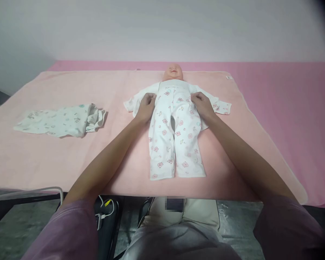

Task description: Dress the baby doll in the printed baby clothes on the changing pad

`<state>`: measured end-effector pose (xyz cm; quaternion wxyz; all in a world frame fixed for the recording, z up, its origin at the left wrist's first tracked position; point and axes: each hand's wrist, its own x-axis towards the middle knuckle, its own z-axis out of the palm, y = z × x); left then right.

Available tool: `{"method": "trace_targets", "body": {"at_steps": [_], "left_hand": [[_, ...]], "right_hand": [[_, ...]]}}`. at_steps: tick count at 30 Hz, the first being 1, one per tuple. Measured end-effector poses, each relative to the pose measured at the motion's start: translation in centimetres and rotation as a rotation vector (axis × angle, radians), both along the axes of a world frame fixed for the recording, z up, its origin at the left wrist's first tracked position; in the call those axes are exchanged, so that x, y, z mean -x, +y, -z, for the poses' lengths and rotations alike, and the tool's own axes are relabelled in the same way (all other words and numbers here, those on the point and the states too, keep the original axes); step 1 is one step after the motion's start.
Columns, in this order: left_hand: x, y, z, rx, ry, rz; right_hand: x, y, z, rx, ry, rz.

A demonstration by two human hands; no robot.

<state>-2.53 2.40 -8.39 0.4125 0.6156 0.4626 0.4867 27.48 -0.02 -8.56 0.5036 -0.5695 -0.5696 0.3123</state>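
Observation:
A baby doll [173, 72] lies on its back, head toward the wall, in a long-sleeved white top [223, 107] whose sleeves spread to both sides. White baby pants [162, 144] with a pink print lie flat over the doll's body, waistband near its chin and legs pointing toward me. At the left edge of the pants, my left hand [146, 107] is closed, fingers pinching the fabric. My right hand [204, 105] pinches the opposite edge at about the same height. The pants hide the doll's trunk and legs.
A folded white printed garment [56, 121] rests to the left on the peach blanket [119, 144]. Beneath the blanket, a pink cover [295, 119] shows at the right. A pale wall [162, 32] stands behind. Below the near edge are a white cable [111, 209] and my lap.

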Motion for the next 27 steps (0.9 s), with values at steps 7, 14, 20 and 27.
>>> {"method": "trace_targets", "body": {"at_steps": [7,14,20,27], "left_hand": [[5.4,-7.7,-0.2,-0.170,0.451,0.227],[5.5,-7.1,-0.1,-0.279,0.641,0.294],[9.6,-8.2,-1.9,-0.318,0.758,0.354],[9.3,-9.4,-3.1,-0.045,0.861,-0.251]], "right_hand": [[-2.4,-10.7,-0.8,-0.153,-0.550,-0.244],[-4.0,-10.9,-0.7,-0.114,-0.737,-0.408],[-7.3,-12.0,-1.5,0.025,-0.633,-0.309],[-7.7,-12.5,-1.5,0.154,-0.762,0.135]]}}
